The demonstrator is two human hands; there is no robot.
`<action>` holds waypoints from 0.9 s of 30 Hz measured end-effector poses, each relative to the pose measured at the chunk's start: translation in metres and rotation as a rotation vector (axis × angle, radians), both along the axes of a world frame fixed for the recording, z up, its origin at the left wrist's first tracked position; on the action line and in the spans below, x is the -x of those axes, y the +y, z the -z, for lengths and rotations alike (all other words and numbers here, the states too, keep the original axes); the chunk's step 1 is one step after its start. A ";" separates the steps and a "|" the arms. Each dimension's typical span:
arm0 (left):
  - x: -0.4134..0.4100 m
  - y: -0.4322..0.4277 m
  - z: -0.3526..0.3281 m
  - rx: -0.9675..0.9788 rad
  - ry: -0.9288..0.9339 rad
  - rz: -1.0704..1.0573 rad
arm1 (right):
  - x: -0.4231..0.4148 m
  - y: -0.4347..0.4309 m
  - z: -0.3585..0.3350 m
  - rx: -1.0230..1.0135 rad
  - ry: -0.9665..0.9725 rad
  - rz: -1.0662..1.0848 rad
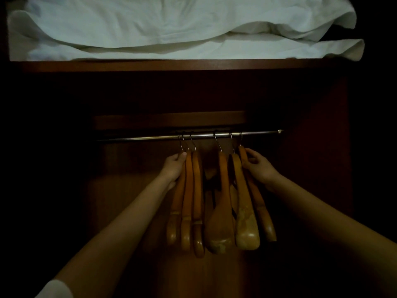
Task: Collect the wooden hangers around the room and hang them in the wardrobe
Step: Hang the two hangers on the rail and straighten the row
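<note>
Several wooden hangers hang by metal hooks from the steel rail (150, 137) inside the dark wardrobe. They form a left group (189, 198) and a right group (227, 203). My left hand (174, 166) grips the top of the leftmost hanger (179, 196), thumb near its hook. At the far end of the row, the fingers of my right hand (258, 165) curl round the top of the rightmost hanger (261, 203). Both forearms reach in from below.
A wooden shelf (171, 65) runs across above the rail, with white folded bedding (171, 29) on it. The wardrobe's right side wall (318, 147) stands close to the rail's end. The interior is very dark.
</note>
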State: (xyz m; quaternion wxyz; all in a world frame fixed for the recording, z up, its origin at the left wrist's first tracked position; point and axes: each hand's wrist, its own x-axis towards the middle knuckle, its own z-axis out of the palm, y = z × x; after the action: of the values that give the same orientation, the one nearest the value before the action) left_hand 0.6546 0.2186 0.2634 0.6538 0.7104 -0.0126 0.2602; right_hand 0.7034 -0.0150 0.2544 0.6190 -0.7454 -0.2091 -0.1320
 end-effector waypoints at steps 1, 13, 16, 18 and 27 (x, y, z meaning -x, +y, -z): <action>0.000 -0.002 0.000 -0.004 0.003 0.005 | 0.001 0.001 0.000 0.006 -0.003 -0.009; -0.001 -0.018 0.002 0.000 -0.025 0.006 | 0.000 0.019 0.007 -0.132 0.039 -0.086; 0.004 -0.014 0.003 0.040 0.093 0.080 | -0.003 0.017 0.007 -0.155 0.100 -0.122; 0.006 -0.012 0.006 0.064 0.199 0.138 | -0.003 0.016 0.009 -0.161 0.169 -0.178; -0.002 -0.025 0.011 0.148 0.188 0.256 | 0.004 0.007 0.004 -0.115 0.224 -0.200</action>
State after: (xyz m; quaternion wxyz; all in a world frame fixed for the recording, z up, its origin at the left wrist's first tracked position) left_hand 0.6569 0.1940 0.2525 0.7305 0.6740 -0.0224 0.1073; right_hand 0.6991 -0.0084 0.2501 0.6901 -0.6944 -0.2040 0.0026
